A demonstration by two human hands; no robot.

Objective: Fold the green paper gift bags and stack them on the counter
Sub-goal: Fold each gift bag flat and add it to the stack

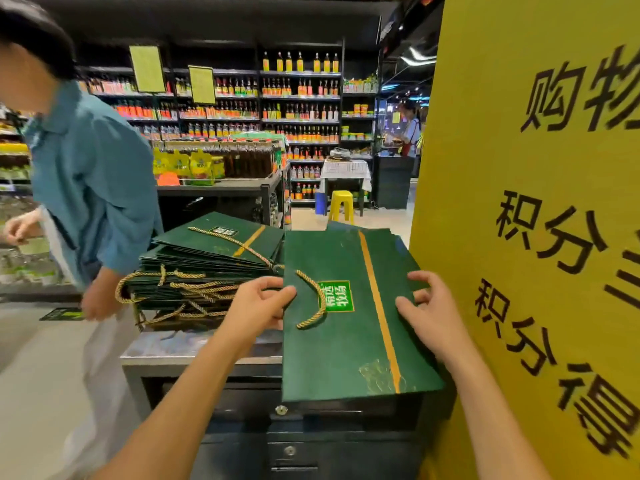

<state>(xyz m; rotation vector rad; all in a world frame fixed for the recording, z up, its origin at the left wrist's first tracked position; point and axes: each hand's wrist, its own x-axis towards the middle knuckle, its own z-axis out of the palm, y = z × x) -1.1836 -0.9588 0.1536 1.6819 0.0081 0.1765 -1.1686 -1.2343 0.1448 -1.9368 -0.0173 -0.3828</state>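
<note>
Bag [346,348], one, between two hands [258,304] [433,315]

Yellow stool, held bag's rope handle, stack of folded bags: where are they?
Yellow stool [341,195]: head view, its seat.
Held bag's rope handle [324,305]: head view, outer bend.
Stack of folded bags [221,239]: head view, top bag.

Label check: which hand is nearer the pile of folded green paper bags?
Left. Left hand beside the green paper bag pile; right hand farther, across the flat green bag.
</note>
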